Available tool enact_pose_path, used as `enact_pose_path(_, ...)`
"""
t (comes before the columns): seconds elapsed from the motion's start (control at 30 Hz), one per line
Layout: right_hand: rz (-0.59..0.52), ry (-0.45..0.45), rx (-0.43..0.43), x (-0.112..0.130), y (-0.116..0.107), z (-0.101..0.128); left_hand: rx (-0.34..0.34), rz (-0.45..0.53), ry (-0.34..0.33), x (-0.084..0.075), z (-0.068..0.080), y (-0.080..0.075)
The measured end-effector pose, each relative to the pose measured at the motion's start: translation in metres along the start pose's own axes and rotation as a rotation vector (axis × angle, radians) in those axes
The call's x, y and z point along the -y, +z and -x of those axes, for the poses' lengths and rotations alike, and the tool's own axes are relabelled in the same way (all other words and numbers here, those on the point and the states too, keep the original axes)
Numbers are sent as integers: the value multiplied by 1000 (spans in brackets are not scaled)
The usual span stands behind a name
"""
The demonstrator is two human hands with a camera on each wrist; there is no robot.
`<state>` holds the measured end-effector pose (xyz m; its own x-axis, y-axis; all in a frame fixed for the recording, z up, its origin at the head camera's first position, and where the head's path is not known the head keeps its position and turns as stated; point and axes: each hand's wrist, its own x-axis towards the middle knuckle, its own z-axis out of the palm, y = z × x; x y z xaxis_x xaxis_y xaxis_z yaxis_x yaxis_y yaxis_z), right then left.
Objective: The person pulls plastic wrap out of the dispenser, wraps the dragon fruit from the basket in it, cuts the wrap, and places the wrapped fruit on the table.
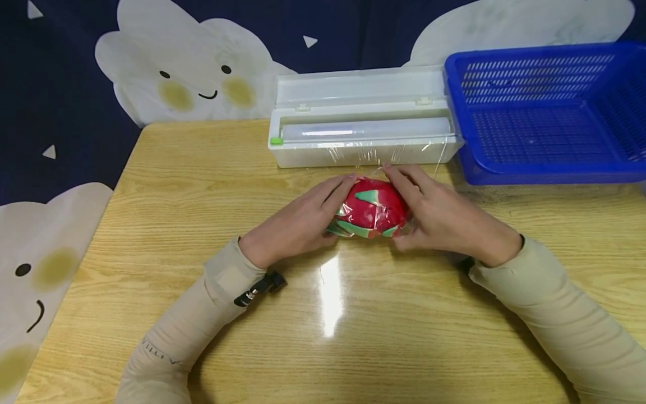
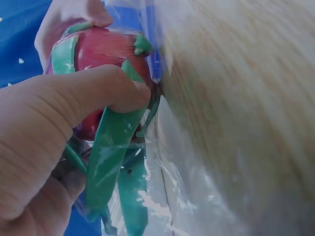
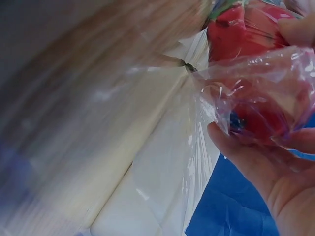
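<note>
A red dragon fruit with green scales sits between both hands, with clear cling film stretched over it. My left hand grips its left side; in the left wrist view the thumb presses on a green scale. From the right, my right hand holds the fruit and film, fingers curled over its far side. In the right wrist view the loose cling film bunches around the fruit's end. The film runs back to a roll in an open white dispenser box.
A blue plastic basket stands at the back right, beside the dispenser. The dispenser's lid is raised, and a green slider sits at its left end. Beneath everything is a wooden table, with a cloud-print cloth behind.
</note>
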<state>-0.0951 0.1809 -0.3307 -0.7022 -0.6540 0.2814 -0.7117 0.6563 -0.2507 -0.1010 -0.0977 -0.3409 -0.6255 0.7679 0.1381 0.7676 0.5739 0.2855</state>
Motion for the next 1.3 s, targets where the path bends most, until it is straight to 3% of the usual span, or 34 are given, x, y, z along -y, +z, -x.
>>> enact_pose_path(0.6,-33,-38,-32,-1,1,3,22,61,-9,0,4,1)
enact_pose_path(1.3,-32,-19,2,-1,-6,2,35,93,12,0,3,-4)
